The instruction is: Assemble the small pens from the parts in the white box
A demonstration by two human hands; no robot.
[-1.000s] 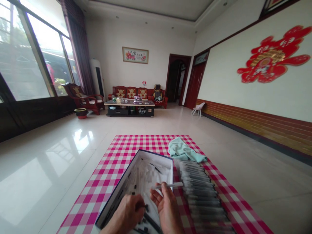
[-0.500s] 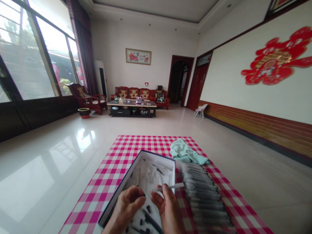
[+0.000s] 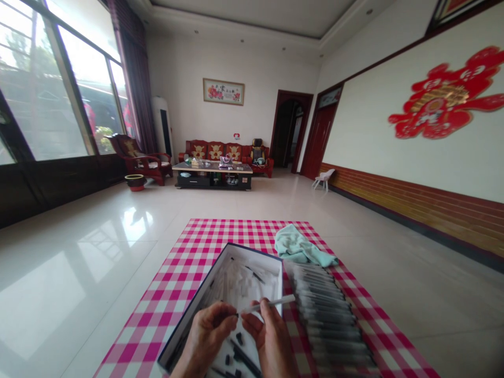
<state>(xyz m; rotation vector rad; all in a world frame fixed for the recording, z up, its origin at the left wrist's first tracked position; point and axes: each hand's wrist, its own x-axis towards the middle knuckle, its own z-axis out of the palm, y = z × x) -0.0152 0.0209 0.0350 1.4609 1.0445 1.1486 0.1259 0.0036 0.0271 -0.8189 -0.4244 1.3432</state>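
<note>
My right hand (image 3: 271, 341) pinches a thin clear pen barrel (image 3: 271, 303) that points right over the open box (image 3: 179, 336). My left hand (image 3: 207, 338) is closed in a pinch on a small dark piece (image 3: 233, 315), held against the barrel's left end. Both hands hover above the box, which holds loose clear tubes, thin black refills and small black caps (image 3: 239, 337). Right of the box lies a long row of finished pens (image 3: 328, 320) on the pink checked cloth (image 3: 185, 268).
A crumpled mint-green cloth (image 3: 299, 247) lies at the far end of the pen row. Glossy tiled floor (image 3: 79, 273) surrounds the checked cloth. Far back stand a red sofa (image 3: 224, 151), a dark coffee table (image 3: 212, 174) and a small white chair (image 3: 325, 178).
My left hand rose out of the box with a small dark piece and brought it to the barrel's left end. The right hand stayed almost still.
</note>
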